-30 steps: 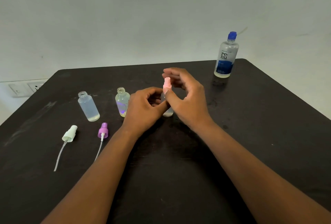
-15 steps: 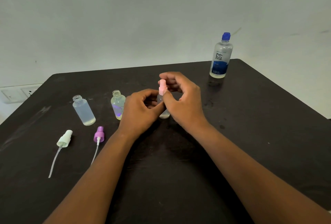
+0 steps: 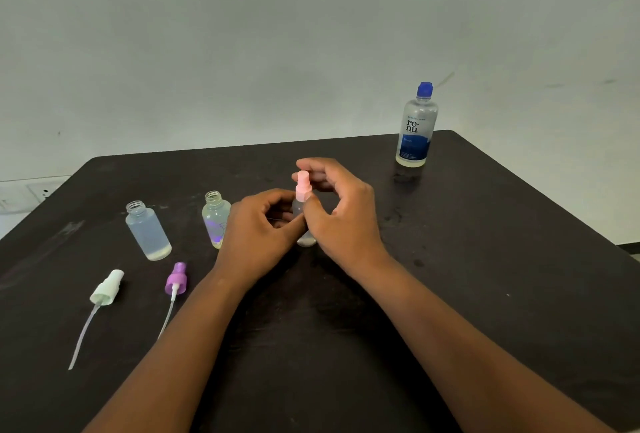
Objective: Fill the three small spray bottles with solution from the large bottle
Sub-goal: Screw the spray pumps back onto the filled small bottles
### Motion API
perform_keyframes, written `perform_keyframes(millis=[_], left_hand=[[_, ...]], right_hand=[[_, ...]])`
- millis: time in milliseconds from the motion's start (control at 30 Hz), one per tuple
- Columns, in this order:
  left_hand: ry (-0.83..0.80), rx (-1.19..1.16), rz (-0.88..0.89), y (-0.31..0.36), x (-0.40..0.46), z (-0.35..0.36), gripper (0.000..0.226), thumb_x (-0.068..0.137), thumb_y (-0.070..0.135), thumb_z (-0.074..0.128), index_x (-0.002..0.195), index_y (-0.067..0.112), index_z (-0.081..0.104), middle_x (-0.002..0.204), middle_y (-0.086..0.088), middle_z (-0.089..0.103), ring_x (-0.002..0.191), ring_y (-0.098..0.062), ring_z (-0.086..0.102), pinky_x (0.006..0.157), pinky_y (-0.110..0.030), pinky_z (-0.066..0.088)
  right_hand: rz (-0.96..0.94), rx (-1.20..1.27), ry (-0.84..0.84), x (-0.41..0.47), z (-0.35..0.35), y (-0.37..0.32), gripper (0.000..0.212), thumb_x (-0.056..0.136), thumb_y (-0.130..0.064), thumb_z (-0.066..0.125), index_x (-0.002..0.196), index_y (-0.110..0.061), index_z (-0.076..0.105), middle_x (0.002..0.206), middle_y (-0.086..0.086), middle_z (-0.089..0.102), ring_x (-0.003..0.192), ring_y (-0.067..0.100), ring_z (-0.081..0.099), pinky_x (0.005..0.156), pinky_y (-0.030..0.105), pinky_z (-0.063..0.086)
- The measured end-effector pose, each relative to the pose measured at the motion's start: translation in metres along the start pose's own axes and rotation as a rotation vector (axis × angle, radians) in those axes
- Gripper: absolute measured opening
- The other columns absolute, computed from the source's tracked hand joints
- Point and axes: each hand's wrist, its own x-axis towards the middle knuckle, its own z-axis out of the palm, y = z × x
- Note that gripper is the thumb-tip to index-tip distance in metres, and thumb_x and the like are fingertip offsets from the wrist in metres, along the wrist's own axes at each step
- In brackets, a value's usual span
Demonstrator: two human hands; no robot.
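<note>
While our left hand [image 3: 258, 228] holds the little bottle [image 3: 305, 238] upright on the table [image 3: 485, 259], our right hand [image 3: 341, 212] pinches its pink top [image 3: 302, 186]. It stands between our hands, and we think the top must turn. Two open bottles [image 3: 148, 231] wait left; the big bottle [image 3: 416, 127] stands far right.

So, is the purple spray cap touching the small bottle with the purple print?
Apart. The head view shows bare dark table between the purple spray cap, lying flat, and the upright bottle with the purple print behind it.
</note>
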Motion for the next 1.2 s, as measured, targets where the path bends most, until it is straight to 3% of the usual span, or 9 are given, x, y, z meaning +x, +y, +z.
perform_keyframes(millis=[233,533,700,800,1200], left_hand=[[-0.001,0.013,-0.001,0.0005,-0.0003,-0.0003,0.025,0.091,0.018,0.078,0.116,0.021,0.078,0.097,0.012,0.079,0.091,-0.005,0.074,0.081,-0.02,0.061],[-0.009,0.003,-0.007,0.0012,-0.0006,-0.0011,0.024,0.09,0.023,0.077,0.114,0.021,0.079,0.096,0.011,0.079,0.09,-0.007,0.075,0.081,-0.024,0.062],[-0.005,0.014,0.0,0.0019,-0.0001,-0.0006,0.022,0.09,0.019,0.077,0.112,0.023,0.078,0.094,0.012,0.078,0.09,-0.004,0.073,0.079,-0.015,0.059],[-0.006,0.011,0.001,0.0021,-0.0006,-0.0008,0.022,0.09,0.017,0.077,0.112,0.025,0.078,0.095,0.013,0.078,0.09,-0.001,0.073,0.077,-0.011,0.056],[0.002,0.023,0.012,0.0002,0.001,-0.0009,0.022,0.091,0.018,0.077,0.111,0.028,0.078,0.094,0.015,0.078,0.09,-0.001,0.073,0.079,-0.014,0.059]], right_hand=[[-0.016,-0.011,0.018,0.0006,0.0,0.0018,0.029,0.093,-0.013,0.072,0.122,-0.016,0.07,0.108,-0.006,0.074,0.101,0.006,0.069,0.088,0.02,0.057],[-0.007,0.004,0.005,0.0001,0.0006,0.0006,0.024,0.1,-0.016,0.066,0.124,-0.017,0.07,0.108,-0.007,0.077,0.104,0.004,0.07,0.091,0.021,0.057],[-0.008,-0.008,0.039,0.0012,0.0015,0.0021,0.023,0.098,-0.017,0.069,0.121,-0.017,0.071,0.105,-0.007,0.074,0.098,0.005,0.069,0.086,0.022,0.058],[-0.003,0.0,0.021,0.0003,0.0006,0.0016,0.025,0.098,-0.016,0.068,0.123,-0.017,0.07,0.11,-0.008,0.074,0.104,0.004,0.069,0.089,0.02,0.057],[0.012,-0.037,-0.029,0.0002,-0.0009,0.0027,0.037,0.091,-0.015,0.074,0.127,-0.02,0.068,0.117,-0.008,0.072,0.108,0.004,0.066,0.093,0.015,0.054]])
